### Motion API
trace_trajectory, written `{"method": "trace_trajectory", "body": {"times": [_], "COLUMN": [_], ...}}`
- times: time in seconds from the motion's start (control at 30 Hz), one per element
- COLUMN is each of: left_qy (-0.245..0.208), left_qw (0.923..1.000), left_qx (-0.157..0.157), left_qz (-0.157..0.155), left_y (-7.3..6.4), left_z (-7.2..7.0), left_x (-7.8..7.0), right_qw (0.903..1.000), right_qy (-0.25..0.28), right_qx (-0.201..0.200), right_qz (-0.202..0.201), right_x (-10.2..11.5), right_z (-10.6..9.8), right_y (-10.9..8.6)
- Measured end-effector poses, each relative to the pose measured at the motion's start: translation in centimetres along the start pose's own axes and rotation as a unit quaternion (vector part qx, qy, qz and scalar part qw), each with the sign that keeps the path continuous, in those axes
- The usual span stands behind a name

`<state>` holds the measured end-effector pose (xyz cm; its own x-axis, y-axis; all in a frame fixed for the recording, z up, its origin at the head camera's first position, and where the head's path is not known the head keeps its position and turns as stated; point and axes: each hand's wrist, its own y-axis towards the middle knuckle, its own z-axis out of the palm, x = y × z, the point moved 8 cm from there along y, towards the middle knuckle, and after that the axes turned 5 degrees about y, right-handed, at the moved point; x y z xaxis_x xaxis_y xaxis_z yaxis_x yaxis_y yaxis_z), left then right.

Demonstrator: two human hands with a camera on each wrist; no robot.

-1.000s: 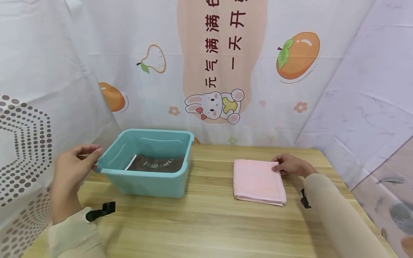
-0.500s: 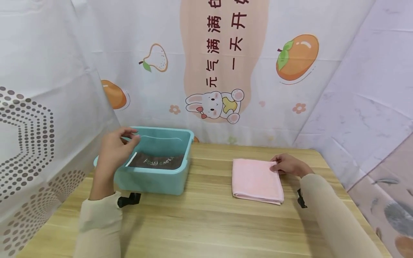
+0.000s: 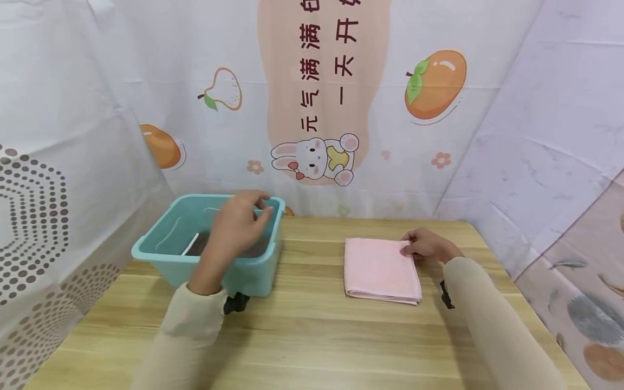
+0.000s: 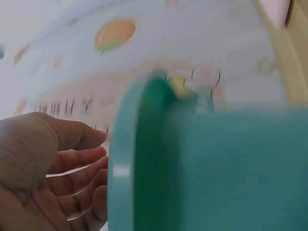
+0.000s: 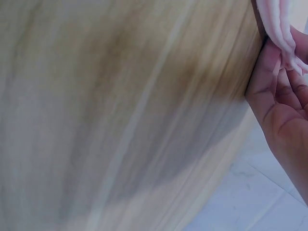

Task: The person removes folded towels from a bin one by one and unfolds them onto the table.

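my right hand (image 3: 429,245), nearer: pinching pink square-folded cloth (image 3: 377,271) at 1 far-right corner | my left hand (image 3: 236,225): fingers loosely bent, thumb apart, holding nothing, well left of cloth

The basin (image 3: 255,277) is teal, the item inside (image 3: 197,246) dark brown, edged white. Right of the basin I see a pale pink towel (image 3: 379,268) on streaky yellow-brown wood (image 3: 317,336); behind the basin, a white curtain (image 3: 185,43) with orange fruit (image 3: 441,86) and dark-red characters (image 3: 310,37).
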<state>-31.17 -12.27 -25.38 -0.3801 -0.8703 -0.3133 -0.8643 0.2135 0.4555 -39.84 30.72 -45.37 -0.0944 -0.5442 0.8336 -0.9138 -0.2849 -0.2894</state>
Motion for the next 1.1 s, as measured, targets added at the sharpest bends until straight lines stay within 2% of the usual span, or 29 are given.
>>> {"method": "trace_trajectory", "body": {"times": [0.13,0.27,0.4,0.5,0.6,0.7,0.87,0.97,1.1], "left_qy": [0.031,0.068,0.097,0.105,0.104,0.110,0.156,0.176,0.166], "left_qw": [0.9974,0.9889,0.9791,0.9730,0.9686,0.9633,0.9490,0.9416,0.9372], "left_qx": [0.003,0.009,0.020,0.041,0.071,0.103,0.152,0.177,0.208], "left_qz": [0.066,0.132,0.178,0.202,0.214,0.222,0.228,0.226,0.226], "left_y": [0.2,0.0,-0.1,0.0,0.0,0.0,-0.2,-0.5,-0.5], "left_z": [1.9,3.9,5.9,8.1,10.8,13.8,18.4,20.5,22.6], "left_x": [-4.0,-7.9,-11.1,-13.0,-14.0,-14.4,-14.4,-14.4,-14.4], "right_qw": [1.0000,0.9999,1.0000,0.9997,0.9993,0.9991,0.9993,0.9994,0.9991], "right_qy": [-0.003,-0.002,-0.003,-0.015,-0.028,-0.031,-0.027,-0.025,-0.032], "right_qx": [-0.008,-0.008,-0.007,-0.014,-0.019,-0.021,-0.020,-0.014,-0.010], "right_qz": [0.003,0.006,0.005,0.012,0.017,0.021,0.016,0.019,0.027], "right_x": [-0.1,-0.1,0.1,0.0,0.0,-0.1,0.1,0.1,0.0], "right_z": [0.0,0.2,0.1,-0.2,-0.5,-0.7,-0.4,-0.2,-0.2], "right_y": [0.1,0.2,0.4,0.4,0.3,0.3,0.4,0.4,0.3]}}
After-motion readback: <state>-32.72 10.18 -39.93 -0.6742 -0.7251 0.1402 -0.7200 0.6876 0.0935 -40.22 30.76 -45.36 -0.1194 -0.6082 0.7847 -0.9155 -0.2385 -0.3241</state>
